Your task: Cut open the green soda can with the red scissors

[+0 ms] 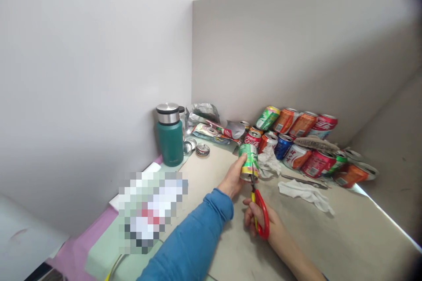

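Near the middle of the desktop, the left hand [234, 178] is closed around the lower left side of a green-and-yellow soda can [248, 154], its thumb along the wall and the other fingers mostly hidden. From the near right, the right hand [274, 227] has its fingers wrapped through the loops of red-handled scissors [265, 215], which point away toward the can. The blades overlap the can's near end and its printed side; how far apart they stand cannot be told.

Just beyond the held can, a red cola can [252, 137] sits among others, with a blue can [283, 147] farther right. A second green-and-yellow can [268, 117] lies tilted on the far row, left of orange and red ones. Right of the held can are a crumpled white tissue [268, 162] and, nearer, a spread tissue [306, 194], with a slim dark tool [305, 181] just behind it.

To the far left stands a green insulated bottle [170, 140], upright, with a steel top. Round can ends [202, 149] lie to its right, and cut metal sheets [211, 132] are heaped behind them.
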`<state>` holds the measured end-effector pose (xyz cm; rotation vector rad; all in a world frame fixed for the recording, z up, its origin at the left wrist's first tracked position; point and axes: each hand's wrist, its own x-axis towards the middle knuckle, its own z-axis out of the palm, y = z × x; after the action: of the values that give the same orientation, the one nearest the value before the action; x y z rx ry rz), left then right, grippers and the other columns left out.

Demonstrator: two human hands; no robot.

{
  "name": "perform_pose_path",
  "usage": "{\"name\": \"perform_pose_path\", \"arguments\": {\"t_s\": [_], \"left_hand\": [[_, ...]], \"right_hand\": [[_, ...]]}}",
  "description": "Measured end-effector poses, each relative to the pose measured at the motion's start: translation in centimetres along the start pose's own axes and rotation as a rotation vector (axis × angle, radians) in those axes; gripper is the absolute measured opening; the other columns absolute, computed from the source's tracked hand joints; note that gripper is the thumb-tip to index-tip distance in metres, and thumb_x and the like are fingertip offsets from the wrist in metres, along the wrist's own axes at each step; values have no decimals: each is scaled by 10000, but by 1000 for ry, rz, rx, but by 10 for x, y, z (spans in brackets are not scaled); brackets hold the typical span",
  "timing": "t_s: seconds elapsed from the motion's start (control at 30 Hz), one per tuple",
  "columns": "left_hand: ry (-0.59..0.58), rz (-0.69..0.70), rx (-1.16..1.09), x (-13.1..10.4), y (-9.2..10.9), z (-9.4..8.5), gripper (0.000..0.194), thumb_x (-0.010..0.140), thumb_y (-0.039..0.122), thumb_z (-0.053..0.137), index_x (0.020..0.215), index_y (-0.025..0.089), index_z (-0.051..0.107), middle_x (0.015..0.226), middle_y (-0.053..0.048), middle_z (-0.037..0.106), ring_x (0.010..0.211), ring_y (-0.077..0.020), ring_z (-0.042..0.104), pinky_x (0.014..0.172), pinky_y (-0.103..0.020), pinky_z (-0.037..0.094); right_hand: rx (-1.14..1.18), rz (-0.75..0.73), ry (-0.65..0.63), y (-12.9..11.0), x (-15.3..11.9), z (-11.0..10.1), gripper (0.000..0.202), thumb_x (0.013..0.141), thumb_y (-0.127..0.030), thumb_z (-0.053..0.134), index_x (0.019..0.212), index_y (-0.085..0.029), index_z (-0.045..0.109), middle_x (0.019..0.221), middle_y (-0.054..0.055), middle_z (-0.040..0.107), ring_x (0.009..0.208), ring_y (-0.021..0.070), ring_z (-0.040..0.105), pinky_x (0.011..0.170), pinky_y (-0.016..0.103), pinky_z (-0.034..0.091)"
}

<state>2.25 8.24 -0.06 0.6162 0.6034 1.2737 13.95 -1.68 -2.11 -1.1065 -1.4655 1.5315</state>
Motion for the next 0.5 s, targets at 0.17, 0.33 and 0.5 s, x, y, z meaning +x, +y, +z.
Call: {"name": "perform_pose_path", "arguments": {"t_s": [0.17, 0.33, 0.5], "left_hand": [[-30, 58, 10, 1, -2, -1, 574, 824, 637, 576, 1044, 111, 645, 782, -99, 709, 606, -194, 679, 496, -267, 510], [5, 70, 66, -2, -1, 2, 631, 823, 706, 518, 982, 111, 656, 796, -116, 711, 650, -209, 687, 531, -281, 515], [-11, 71, 99, -2, -3, 4, 656, 819, 734, 489, 969, 118, 654, 794, -118, 710, 711, -220, 698, 593, -293, 533]], "right_hand": [[-33, -48, 70, 14, 4, -11, 580, 794, -690, 633, 1019, -162, 547, 591, -27, 594, 436, 107, 492, 425, 227, 351], [-23, -50, 98, 15, 7, -18, 587, 792, -659, 663, 1054, -141, 580, 587, -19, 599, 452, 102, 478, 443, 228, 343], [-13, -34, 126, 8, 7, -17, 646, 747, -707, 666, 1041, -135, 611, 555, -14, 591, 438, 124, 492, 431, 244, 351]]}}
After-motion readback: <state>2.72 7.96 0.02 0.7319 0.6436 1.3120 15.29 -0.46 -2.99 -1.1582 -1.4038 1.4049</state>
